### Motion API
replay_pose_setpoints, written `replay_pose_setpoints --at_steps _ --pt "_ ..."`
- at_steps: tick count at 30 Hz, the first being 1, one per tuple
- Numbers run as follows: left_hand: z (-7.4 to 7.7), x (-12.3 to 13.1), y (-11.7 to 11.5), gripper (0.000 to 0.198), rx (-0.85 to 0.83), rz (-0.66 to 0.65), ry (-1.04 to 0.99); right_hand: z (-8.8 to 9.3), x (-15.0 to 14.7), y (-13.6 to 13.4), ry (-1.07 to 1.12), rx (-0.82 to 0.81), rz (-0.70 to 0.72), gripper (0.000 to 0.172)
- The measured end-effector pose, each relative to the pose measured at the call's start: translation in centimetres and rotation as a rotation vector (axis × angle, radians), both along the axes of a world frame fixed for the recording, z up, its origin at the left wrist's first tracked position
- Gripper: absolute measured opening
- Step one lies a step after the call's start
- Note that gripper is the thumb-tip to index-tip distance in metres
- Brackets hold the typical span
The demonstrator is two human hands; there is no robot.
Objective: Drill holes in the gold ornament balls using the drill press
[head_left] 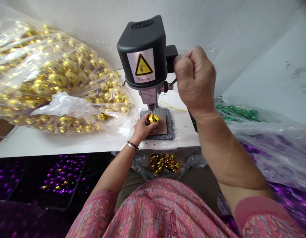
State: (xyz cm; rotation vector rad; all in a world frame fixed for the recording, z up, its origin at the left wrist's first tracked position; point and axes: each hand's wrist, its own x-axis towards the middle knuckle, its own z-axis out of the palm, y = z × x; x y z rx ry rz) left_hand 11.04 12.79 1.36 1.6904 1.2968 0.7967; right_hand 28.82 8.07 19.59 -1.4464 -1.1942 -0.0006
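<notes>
My left hand (143,126) is closed around a shiny gold faceted ball (154,119), thumb and fingers at its sides. The ball rests on a brown board (162,127) on the grey base (170,132) of a bench drill press (144,49). Directly above it is the chuck (151,107), and the thin bit comes down to the top of the ball; how deep it sits I cannot tell. My right hand (196,77) is wrapped in a fist at the drill press's feed lever, at the right of the black housing; the grip itself is mostly hidden by the fingers.
A large clear bag of gold balls (68,76) fills the left of the white table (93,143). An open plastic bag with gold balls (164,163) hangs below the front edge. Bags with green balls (238,112) and purple balls (291,198) are at right. Dark trays (63,175) stand lower left.
</notes>
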Motion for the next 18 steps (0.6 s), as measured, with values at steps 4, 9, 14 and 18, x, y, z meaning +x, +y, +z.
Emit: replay_pose_setpoints --at_steps 4,9,14,18 --pt "1.0 0.6 -0.9 0.059 0.051 0.034 0.17 2.4 0.4 1.3 -0.043 -0.145 -0.053 0.048" --pt "1.1 0.9 -1.2 0.062 0.088 0.023 0.259 2.9 0.6 1.7 -0.009 -0.162 -0.034 0.049" --pt "0.6 0.6 -0.9 0.065 0.098 0.024 0.206 0.7 0.7 -0.1 -0.036 -0.052 0.072 0.034" --pt "0.2 0.6 -0.9 0.067 0.121 0.001 0.204 -2.3 1.0 -2.2 -0.16 0.048 0.171 0.018"
